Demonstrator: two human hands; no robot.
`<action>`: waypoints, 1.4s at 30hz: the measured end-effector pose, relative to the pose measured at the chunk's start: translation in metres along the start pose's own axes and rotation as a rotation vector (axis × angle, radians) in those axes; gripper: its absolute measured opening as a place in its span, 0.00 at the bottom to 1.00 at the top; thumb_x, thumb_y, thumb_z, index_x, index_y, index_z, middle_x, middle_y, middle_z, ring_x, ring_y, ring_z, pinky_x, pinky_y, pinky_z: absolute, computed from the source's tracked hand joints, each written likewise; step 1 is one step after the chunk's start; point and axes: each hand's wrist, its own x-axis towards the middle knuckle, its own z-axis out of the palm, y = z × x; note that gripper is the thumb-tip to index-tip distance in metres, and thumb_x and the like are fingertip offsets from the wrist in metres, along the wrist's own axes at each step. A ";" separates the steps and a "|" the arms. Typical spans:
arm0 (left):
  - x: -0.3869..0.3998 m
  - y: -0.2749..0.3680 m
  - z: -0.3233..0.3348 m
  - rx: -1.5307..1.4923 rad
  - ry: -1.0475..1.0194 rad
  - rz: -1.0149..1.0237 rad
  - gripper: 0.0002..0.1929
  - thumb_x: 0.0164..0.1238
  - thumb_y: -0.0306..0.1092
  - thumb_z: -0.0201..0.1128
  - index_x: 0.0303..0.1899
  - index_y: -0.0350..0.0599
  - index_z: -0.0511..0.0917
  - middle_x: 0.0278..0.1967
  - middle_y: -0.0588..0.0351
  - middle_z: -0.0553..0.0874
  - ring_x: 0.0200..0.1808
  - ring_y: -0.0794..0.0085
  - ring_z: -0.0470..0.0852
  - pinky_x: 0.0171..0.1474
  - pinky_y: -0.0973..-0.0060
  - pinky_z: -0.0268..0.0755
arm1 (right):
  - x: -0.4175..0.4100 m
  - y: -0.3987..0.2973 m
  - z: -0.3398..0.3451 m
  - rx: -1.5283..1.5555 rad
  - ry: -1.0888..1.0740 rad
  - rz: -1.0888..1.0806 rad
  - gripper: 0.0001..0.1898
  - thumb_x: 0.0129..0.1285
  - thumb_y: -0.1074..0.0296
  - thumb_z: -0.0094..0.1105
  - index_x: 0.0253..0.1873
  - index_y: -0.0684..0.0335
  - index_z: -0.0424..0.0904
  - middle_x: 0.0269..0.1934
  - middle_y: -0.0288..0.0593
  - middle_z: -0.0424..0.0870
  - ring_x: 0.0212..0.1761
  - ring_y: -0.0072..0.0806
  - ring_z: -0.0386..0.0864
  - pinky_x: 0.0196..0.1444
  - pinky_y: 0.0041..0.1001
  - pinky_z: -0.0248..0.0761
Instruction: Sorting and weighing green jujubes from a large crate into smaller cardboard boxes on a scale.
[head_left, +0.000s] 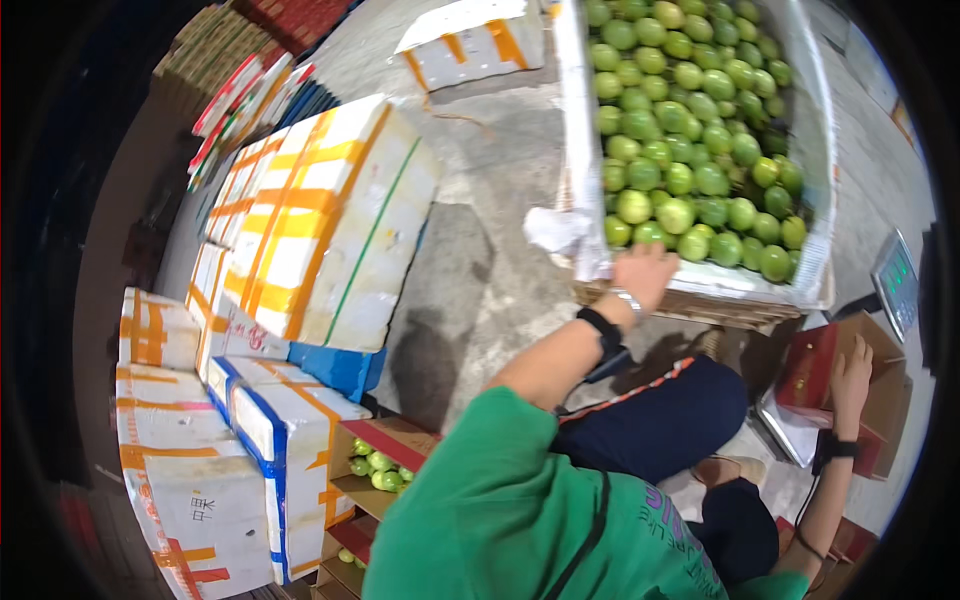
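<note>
My left hand (645, 274) is at the near edge of a large bin (720, 289) with a white liner. Its fingertips reach over the rim and touch the nearest round green fruit (651, 234); whether they grip one is unclear. The bin holds a deep layer of this glossy fruit (679, 142). On my right side, an open red-and-brown cardboard carton (806, 367) sits on the metal platform (791, 431) of a weighing scale. My right hand (851, 375) rests at the carton's opening, fingers spread, with nothing seen in it. The carton's inside is mostly hidden.
The scale's lit display (896, 285) stands behind the carton. To my left are stacked white foam boxes (322, 225) with orange tape, a blue crate (337, 367) and cartons with green fruit (379, 465). Another foam box (472, 45) lies on the concrete floor (502, 187).
</note>
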 end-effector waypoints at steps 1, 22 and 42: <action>-0.002 0.001 0.000 -0.006 0.030 0.007 0.12 0.55 0.30 0.58 0.43 0.54 0.78 0.40 0.54 0.79 0.43 0.59 0.80 0.40 0.62 0.75 | -0.009 -0.029 -0.001 -0.007 -0.021 0.038 0.20 0.62 0.72 0.53 0.60 0.66 0.68 0.51 0.54 0.75 0.56 0.50 0.72 0.58 0.39 0.67; -0.072 -0.019 -0.046 0.146 -0.206 0.206 0.19 0.49 0.29 0.63 0.47 0.51 0.75 0.40 0.51 0.76 0.39 0.53 0.77 0.40 0.60 0.75 | 0.016 -0.239 -0.130 0.661 -0.216 -0.274 0.17 0.57 0.67 0.59 0.50 0.66 0.75 0.43 0.54 0.77 0.46 0.49 0.77 0.49 0.38 0.72; 0.013 0.013 -0.108 0.297 -0.283 -0.217 0.34 0.36 0.60 0.73 0.50 0.58 0.80 0.59 0.40 0.65 0.60 0.45 0.65 0.49 0.47 0.71 | 0.131 -0.250 -0.022 0.450 -0.349 0.005 0.32 0.45 0.59 0.68 0.60 0.43 0.72 0.65 0.59 0.57 0.67 0.73 0.48 0.64 0.57 0.61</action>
